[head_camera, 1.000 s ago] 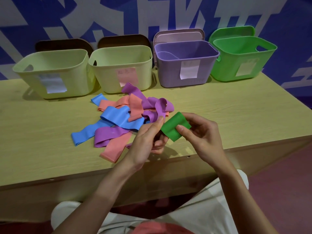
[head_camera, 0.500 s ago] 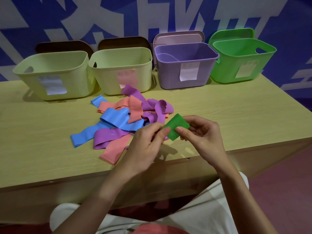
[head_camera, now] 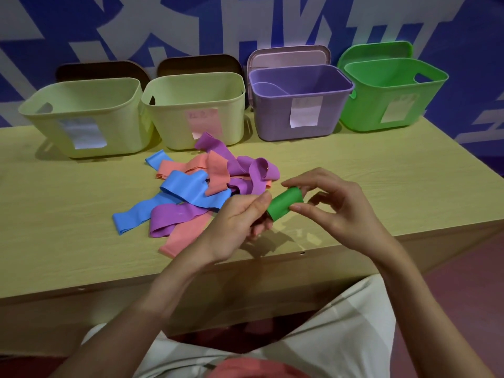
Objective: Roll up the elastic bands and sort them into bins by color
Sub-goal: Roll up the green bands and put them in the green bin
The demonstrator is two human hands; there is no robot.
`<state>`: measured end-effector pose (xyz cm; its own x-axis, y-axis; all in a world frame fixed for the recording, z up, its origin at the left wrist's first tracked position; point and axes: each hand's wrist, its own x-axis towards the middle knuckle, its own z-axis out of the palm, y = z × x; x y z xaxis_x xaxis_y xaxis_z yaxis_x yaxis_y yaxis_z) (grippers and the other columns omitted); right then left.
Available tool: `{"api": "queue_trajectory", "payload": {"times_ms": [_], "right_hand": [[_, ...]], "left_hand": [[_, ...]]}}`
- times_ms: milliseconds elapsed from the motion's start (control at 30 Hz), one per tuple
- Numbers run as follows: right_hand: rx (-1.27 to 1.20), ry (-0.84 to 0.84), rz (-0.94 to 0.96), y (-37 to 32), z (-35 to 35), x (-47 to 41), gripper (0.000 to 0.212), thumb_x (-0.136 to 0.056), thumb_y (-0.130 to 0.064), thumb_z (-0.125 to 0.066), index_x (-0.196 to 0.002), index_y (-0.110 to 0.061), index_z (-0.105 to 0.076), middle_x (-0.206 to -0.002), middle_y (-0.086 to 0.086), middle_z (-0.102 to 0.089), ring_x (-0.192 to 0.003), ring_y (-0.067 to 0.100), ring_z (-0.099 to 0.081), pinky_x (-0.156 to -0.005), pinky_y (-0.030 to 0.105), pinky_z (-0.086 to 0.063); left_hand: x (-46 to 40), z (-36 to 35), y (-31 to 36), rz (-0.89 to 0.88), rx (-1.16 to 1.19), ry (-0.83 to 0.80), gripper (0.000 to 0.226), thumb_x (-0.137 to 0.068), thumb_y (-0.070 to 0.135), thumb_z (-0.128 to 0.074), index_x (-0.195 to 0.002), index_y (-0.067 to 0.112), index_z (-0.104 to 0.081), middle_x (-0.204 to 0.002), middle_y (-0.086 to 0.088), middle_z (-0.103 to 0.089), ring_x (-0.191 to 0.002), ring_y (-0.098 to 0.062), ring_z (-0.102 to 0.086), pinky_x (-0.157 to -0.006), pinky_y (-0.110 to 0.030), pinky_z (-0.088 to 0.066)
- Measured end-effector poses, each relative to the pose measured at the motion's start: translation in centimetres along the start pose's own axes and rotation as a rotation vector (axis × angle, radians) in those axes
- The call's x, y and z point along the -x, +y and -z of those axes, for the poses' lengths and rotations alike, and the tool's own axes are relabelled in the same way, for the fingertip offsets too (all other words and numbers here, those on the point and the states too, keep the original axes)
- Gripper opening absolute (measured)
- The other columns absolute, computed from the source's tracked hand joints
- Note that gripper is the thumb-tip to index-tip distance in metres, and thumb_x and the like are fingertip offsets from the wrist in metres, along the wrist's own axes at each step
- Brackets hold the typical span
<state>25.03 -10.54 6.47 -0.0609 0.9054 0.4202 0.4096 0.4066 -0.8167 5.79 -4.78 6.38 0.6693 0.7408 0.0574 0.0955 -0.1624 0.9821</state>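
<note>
Head view, forward and down over the work table (head_camera: 381, 186). Your left hand (head_camera: 237, 222) and right hand (head_camera: 335, 205) together hold the green band (head_camera: 285, 204), which is wound into a short roll and sits just above the near edge of the table. Your left thumb and fingers grip the roll's left end; your right thumb and forefinger pinch its right end. Neither hand is relaxed, and neither is clenched on nothing. The roll looks complete or nearly so, though whether a loose tail remains underneath cannot be told.

Behind the roll lies the pile of unrolled bands (head_camera: 207, 192), a flat tangle of blue, purple and salmon strips overlapping one another. None of these appears rolled.

Along the back of the table stand four bins, each with a paper label: the left pale-yellow bin (head_camera: 81, 124), the second pale-yellow bin (head_camera: 196, 115), the purple bin (head_camera: 300, 105) and the green bin (head_camera: 392, 96). The label text is too faint to read. What shows of the bin interiors holds no rolls, apart from an unclear curved shape inside the purple bin.

Judged from this arrangement, you are near the start: one band rolled and not yet binned, its likely destination the green bin at far right, well apart from your hands. The whole pile is left to roll and sort.
</note>
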Motion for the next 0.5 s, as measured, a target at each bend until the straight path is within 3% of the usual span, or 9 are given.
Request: {"api": "queue_trajectory", "payload": {"times_ms": [133, 333, 433, 500], "right_hand": [[0.116, -0.045, 0.052, 0.2, 0.6, -0.1, 0.028, -0.085, -0.025, -0.070, -0.111, -0.015, -0.068, -0.106, 0.001, -0.061, -0.093, 0.019, -0.061, -0.073, 0.020, -0.048], [-0.146, 0.121, -0.044, 0.8, 0.1, 0.2, 0.024, -0.084, -0.007, -0.067, -0.107, -0.015, -0.065, -0.086, -0.013, -0.065, -0.073, 0.004, -0.060, -0.067, 0.018, -0.048], [-0.225, 0.205, -0.059, 1.2, 0.4, 0.0, 0.016, -0.086, -0.006, -0.065, -0.102, -0.005, -0.064, -0.075, -0.006, -0.064, -0.064, 0.006, -0.058, -0.063, 0.017, -0.047], [-0.227, 0.227, -0.083, 1.4, 1.2, -0.4, 0.019, -0.084, -0.010, -0.064, -0.102, -0.003, -0.066, -0.071, -0.003, -0.063, -0.061, 0.007, -0.056, -0.062, 0.017, -0.047]], "left_hand": [[-0.9, 0.1, 1.0, 0.134, 0.200, -0.061, 0.042, -0.101, 0.022, -0.034, -0.065, 0.003, -0.045, -0.044, 0.004, -0.045, -0.038, -0.006, -0.031, -0.040, -0.017, -0.024], [-2.6, -0.3, 1.2, 0.345, 0.510, -0.195, 0.045, -0.095, 0.035, -0.039, -0.058, 0.011, -0.038, -0.045, 0.003, -0.023, -0.037, -0.008, -0.016, -0.038, -0.019, -0.014], [-3.7, -1.1, 1.3, 0.473, 0.714, -0.257, 0.044, -0.090, 0.039, -0.041, -0.057, 0.010, -0.044, -0.048, 0.004, -0.024, -0.035, -0.005, -0.021, -0.033, -0.017, -0.019], [-4.5, -1.6, 1.4, 0.462, 0.621, -0.217, 0.047, -0.095, 0.037, -0.041, -0.062, 0.006, -0.052, -0.051, 0.000, -0.030, -0.037, -0.008, -0.026, -0.036, -0.018, -0.026]]}}
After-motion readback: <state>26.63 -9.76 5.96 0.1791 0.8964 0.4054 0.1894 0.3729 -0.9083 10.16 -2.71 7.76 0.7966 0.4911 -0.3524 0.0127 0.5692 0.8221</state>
